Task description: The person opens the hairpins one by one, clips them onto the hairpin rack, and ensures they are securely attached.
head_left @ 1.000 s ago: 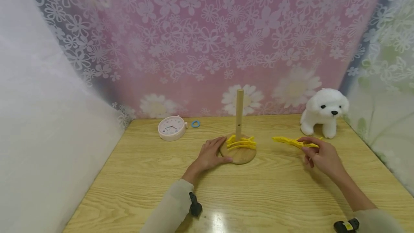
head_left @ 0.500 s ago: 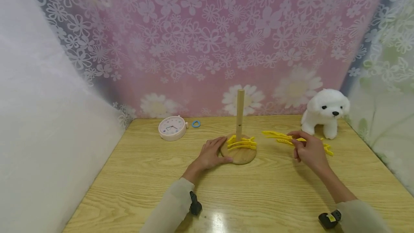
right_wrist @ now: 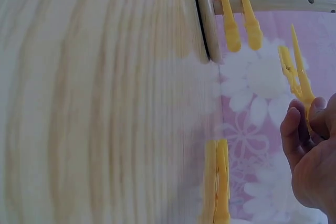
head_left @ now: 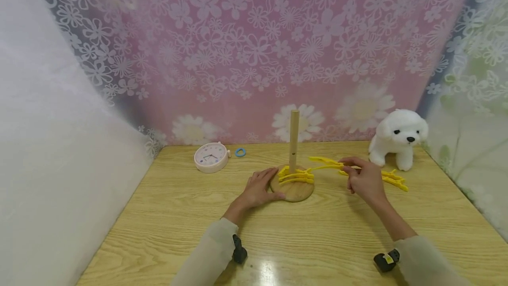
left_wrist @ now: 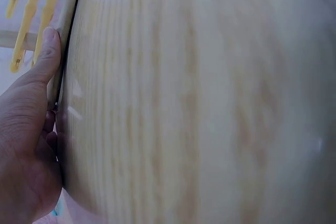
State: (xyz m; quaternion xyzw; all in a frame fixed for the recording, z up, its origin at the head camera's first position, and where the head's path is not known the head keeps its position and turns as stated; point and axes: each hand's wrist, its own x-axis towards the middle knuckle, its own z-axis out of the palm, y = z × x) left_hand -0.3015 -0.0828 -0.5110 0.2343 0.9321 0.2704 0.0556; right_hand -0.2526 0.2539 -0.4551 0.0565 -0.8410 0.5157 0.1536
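Observation:
A wooden stand [head_left: 294,194] has a round base and an upright post [head_left: 293,140]. Several yellow hair clips [head_left: 295,179] are around the foot of the post. My left hand [head_left: 258,192] holds the base at its left rim, the thumb [left_wrist: 49,51] along its edge. Right of the post, my right hand [head_left: 364,182] pinches another yellow hair clip [head_left: 327,165] above the table, its prongs spread apart and pointing at the post. Behind and beneath that hand, more yellow clips [head_left: 394,180] lie on the table, partly hidden; some show in the right wrist view [right_wrist: 216,182].
A pink round clock [head_left: 211,157] lies at the back left, beside a small blue ring [head_left: 240,152]. A white plush dog [head_left: 398,138] sits at the back right. Flowered cloth [head_left: 254,56] hangs behind the wooden table [head_left: 301,242].
My right hand has moved left with its hair clip, bringing it close to the post, and the clip's prongs have parted. The clips lying at the right have come into view. My left hand stays put.

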